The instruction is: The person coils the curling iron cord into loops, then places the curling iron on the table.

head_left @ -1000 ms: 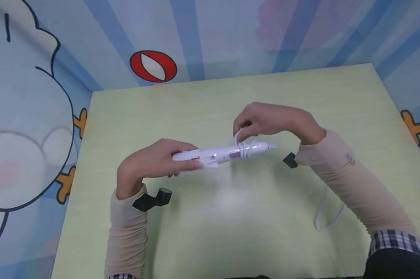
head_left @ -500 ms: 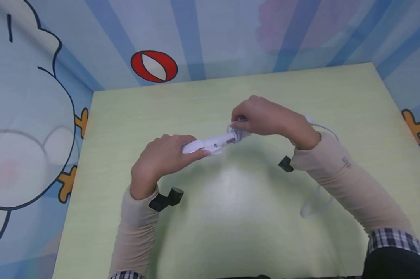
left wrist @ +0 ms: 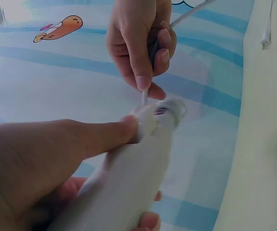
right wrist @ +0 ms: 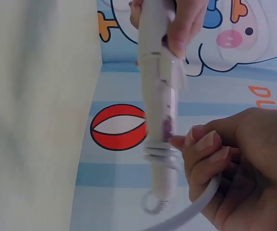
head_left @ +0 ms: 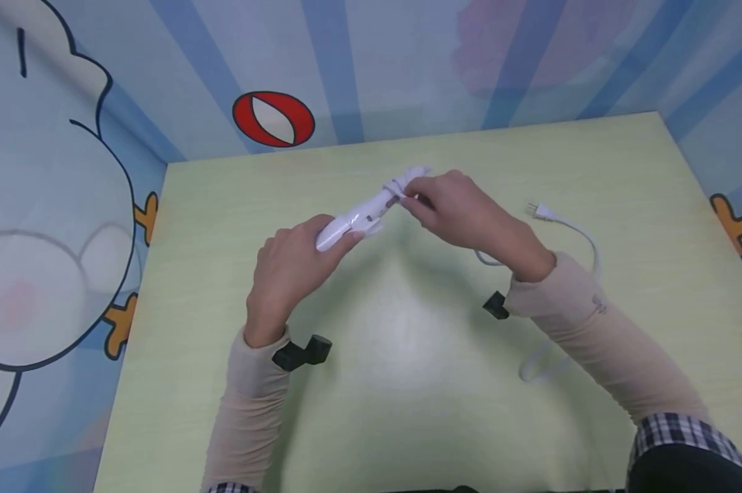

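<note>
A white curling iron [head_left: 357, 220] slants up to the right over the table. My left hand [head_left: 290, 274] grips its thick end, with the thumb lying along the side near the lever. Several turns of white cord [right wrist: 160, 150] circle the handle close to its tail, where a small ribbed cord sleeve [right wrist: 152, 204] shows. Beside these turns, my right hand [head_left: 460, 212] pinches the cord between thumb and fingers. In the right wrist view, more cord runs out below the curled fingers of that hand.
The two-pin plug [head_left: 542, 211] lies on the pale table [head_left: 420, 383] right of my right hand. Loose cord [head_left: 537, 373] loops below the right forearm. A cartoon-printed wall [head_left: 407, 68] rises behind the table. Each wrist carries a black camera mount [head_left: 303, 352].
The curling iron has tilted, its tail end swinging up and away. My left hand has moved right and farther forward. My right hand has carried the cord around the handle; the plug has come into view.
</note>
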The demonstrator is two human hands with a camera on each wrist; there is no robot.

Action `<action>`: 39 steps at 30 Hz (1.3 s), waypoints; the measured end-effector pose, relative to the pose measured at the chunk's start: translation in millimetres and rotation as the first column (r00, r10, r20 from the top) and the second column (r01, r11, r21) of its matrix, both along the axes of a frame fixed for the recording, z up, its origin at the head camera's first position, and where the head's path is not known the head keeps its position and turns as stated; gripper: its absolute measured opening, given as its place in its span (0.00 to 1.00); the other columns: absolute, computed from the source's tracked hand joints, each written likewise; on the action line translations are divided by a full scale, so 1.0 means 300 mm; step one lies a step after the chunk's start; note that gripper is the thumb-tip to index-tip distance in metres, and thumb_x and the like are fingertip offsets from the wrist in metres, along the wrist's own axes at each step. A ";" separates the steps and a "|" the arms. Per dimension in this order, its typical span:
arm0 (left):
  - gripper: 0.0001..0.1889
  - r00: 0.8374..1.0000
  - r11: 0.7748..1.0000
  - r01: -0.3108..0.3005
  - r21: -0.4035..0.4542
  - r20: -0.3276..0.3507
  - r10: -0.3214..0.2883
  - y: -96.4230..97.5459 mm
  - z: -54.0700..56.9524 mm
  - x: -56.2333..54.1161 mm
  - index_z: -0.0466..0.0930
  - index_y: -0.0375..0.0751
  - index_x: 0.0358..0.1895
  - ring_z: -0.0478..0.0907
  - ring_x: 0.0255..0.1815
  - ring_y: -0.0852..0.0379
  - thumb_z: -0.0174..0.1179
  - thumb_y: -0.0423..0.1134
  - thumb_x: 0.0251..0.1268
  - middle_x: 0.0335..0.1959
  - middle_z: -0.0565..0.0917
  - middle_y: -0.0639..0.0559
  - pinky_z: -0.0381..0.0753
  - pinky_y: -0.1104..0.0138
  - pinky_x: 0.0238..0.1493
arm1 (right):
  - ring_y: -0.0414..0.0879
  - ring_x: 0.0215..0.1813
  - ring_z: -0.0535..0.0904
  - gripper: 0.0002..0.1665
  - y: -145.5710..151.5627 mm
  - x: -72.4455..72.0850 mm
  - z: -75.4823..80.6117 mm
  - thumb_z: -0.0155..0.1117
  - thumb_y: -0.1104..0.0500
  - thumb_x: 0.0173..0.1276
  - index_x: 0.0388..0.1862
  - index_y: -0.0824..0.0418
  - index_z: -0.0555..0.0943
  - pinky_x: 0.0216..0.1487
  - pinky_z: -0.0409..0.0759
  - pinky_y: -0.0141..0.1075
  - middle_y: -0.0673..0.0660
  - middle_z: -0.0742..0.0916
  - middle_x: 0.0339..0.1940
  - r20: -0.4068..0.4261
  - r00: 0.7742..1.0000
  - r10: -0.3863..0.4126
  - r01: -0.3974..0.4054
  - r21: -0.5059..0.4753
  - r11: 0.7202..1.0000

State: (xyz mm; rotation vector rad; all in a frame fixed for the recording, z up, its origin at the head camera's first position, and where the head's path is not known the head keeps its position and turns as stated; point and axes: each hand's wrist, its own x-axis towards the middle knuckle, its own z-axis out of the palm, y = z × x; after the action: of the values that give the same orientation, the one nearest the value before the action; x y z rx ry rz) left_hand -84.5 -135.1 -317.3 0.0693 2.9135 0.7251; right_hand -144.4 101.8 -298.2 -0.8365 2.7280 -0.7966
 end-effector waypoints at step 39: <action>0.15 0.926 0.783 0.262 0.563 0.081 -0.368 -0.118 0.009 -0.013 0.75 0.48 0.56 0.76 0.26 0.47 0.53 0.47 0.71 0.34 0.77 0.45 0.76 0.61 0.28 | 0.50 0.21 0.68 0.11 0.084 -0.047 -0.102 0.53 0.63 0.73 0.37 0.67 0.82 0.25 0.68 0.34 0.54 0.81 0.22 0.218 0.909 0.355 -0.201 -0.517 0.832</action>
State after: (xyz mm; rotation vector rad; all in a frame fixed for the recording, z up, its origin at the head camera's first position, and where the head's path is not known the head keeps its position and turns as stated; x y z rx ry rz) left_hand -88.5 -170.6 -314.7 0.5087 2.3362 1.3803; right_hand -158.7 126.9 -328.9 -1.0691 2.0865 -1.4348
